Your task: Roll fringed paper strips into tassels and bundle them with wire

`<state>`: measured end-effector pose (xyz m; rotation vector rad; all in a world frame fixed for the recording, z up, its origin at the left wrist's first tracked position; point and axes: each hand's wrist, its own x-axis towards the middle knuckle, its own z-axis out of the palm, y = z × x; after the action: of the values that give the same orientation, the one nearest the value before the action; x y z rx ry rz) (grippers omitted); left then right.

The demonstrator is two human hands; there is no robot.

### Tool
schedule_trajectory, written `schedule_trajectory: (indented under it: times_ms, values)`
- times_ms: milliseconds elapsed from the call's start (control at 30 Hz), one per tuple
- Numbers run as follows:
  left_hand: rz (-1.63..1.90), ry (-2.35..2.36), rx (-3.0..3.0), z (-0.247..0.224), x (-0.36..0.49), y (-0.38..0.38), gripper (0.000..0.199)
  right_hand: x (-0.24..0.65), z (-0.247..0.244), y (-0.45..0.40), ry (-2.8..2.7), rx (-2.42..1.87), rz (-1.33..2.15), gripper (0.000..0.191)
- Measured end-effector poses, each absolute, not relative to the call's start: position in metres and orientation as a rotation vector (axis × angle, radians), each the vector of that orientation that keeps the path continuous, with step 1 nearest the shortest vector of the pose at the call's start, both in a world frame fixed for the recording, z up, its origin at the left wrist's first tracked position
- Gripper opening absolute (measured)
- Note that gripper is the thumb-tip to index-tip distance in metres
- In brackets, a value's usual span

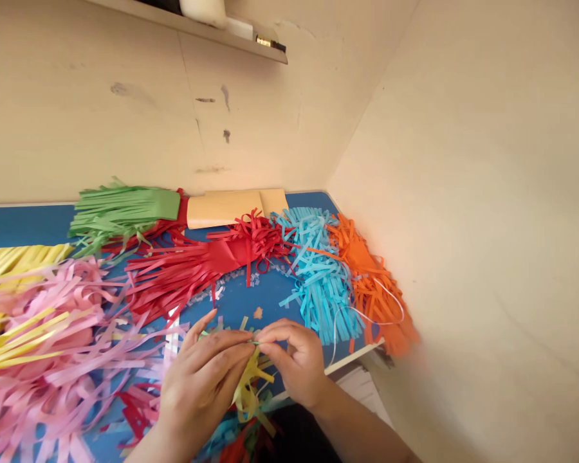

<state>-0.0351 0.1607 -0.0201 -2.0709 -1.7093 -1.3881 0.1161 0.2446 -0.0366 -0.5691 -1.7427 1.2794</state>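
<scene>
At the far left of the frame, a yellow fringe (14,260) lies across the blue table (24,225), its strips running roughly left to right. Below it a large heap of pink strips (53,347) fills the lower left, with a few yellow strips crossing it. Above and to the right, a green fringe (120,212) points its uncut band toward the right and its cut ends toward the left. Under it the red fringe (197,263) runs along a slanted axis, from lower left up toward the centre.

In the lower centre, the left hand (200,386) has its thumb and fingers closed on the top of a small yellow-green paper bundle (248,386). The bundle's long axis is close to vertical in the frame: its pinched end sits at the top where the two hands meet, and its loose strips hang down toward the bottom edge. The right hand (294,363), just beside the left and touching it at the fingertips, pinches the same top end between thumb and forefinger.

Behind the hands, in the centre, a tan cardboard piece (231,206) lies against the wall. To the right, a light blue fringe (321,276) and then an orange fringe (371,283) spread toward the table's right edge.
</scene>
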Motion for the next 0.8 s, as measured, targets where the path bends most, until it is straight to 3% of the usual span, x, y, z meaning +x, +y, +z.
schedule_trajectory:
  times_ms: [600, 800]
  values:
    - [-1.374, -1.762, -2.088, -0.021, -0.034, 0.166, 0.015, 0.116, -0.034, 0.246, -1.812, -0.567, 1.127, 0.007]
    - [-1.449, -1.917, -2.084, -0.049, -0.041, 0.158, 0.007, 0.114, -0.037, 0.235, -1.926, -0.536, 1.005, 0.009]
